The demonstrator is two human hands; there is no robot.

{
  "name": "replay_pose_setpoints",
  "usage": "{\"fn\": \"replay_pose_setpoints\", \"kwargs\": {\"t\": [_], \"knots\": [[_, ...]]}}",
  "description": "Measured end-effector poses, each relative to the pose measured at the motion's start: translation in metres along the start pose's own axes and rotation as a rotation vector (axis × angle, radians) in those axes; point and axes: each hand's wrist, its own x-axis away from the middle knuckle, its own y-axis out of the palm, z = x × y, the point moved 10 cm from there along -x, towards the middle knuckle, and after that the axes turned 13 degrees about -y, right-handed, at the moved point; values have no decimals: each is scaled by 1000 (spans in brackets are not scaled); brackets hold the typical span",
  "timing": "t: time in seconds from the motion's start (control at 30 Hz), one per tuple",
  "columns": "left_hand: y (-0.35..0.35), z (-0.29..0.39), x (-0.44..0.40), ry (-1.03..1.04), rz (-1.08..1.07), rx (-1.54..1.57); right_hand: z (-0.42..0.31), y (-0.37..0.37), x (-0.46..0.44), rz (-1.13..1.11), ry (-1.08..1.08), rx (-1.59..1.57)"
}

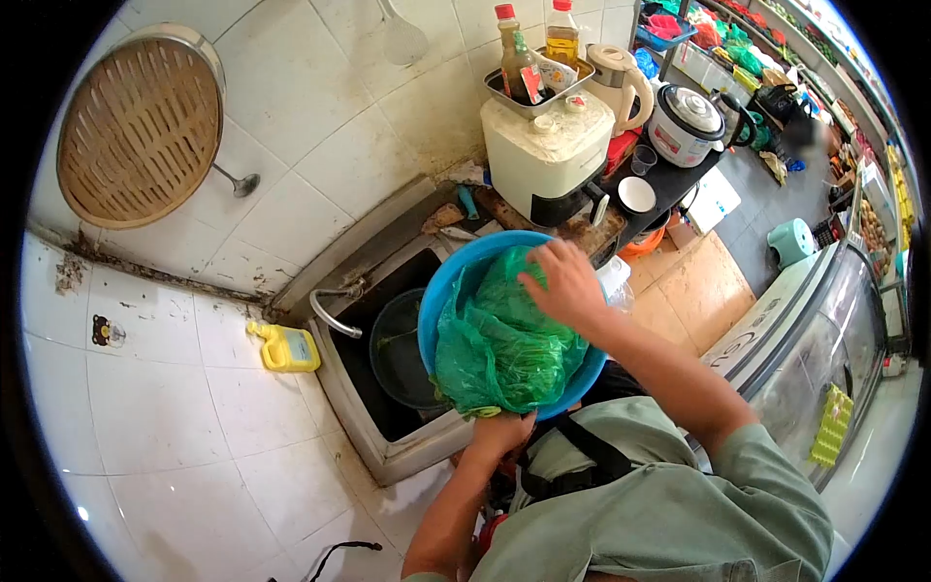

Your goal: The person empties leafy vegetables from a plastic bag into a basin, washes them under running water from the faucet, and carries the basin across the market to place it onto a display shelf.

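Observation:
A blue basin (433, 308) is held in front of the body, over the right part of the sink. Inside it lies a green plastic bag (514, 354) with leafy greens showing through and at its lower edge. My left hand (501, 433) is at the basin's near rim, beneath the leaves, its fingers mostly hidden. Over the far right side of the basin is my right hand (570, 281), fingers curved at the bag's upper edge; whether they pinch the plastic is unclear.
The sink (412, 464) has a curved faucet (335, 312) and a dark tub (388, 364) inside. A yellow jug (288, 349) stands left of it. Beyond the basin are a cream air fryer (543, 145), a rice cooker (684, 126) and a white bowl (637, 195). A glass-topped freezer (795, 359) is at right.

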Motion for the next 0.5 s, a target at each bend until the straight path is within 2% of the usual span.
{"fn": "replay_pose_setpoints", "kwargs": {"t": [0.03, 0.07, 0.1, 0.13, 0.2, 0.23, 0.3, 0.37, 0.43, 0.5], "knots": [[3, -4, 0, -54, -26, -15, 12, 4, 1, 7, 6, 0], [5, -8, -2, -108, -48, -28, 33, 23, 5, -104, 57, 112], [6, -7, -1, -103, -44, -33, 52, 40, 11, -215, 106, 223], [2, -3, 1, -69, 20, -50, 61, 44, 12, -208, 103, 225], [-6, 4, -2, -40, 99, -69, 68, 58, 6, -235, 46, -29], [-5, 4, -3, -90, 71, -58, 70, 59, 3, -237, 34, -34], [-6, 4, 1, -141, 36, -58, 69, 50, -2, -98, 21, -222], [-25, 10, 1, -88, 196, -5, 75, 39, -5, -21, 52, -316], [-24, 5, 2, -96, 173, 57, 76, 29, -5, 38, 82, -416], [-23, 2, 2, -107, 149, 117, 86, 19, -2, 150, 245, -650]]}}
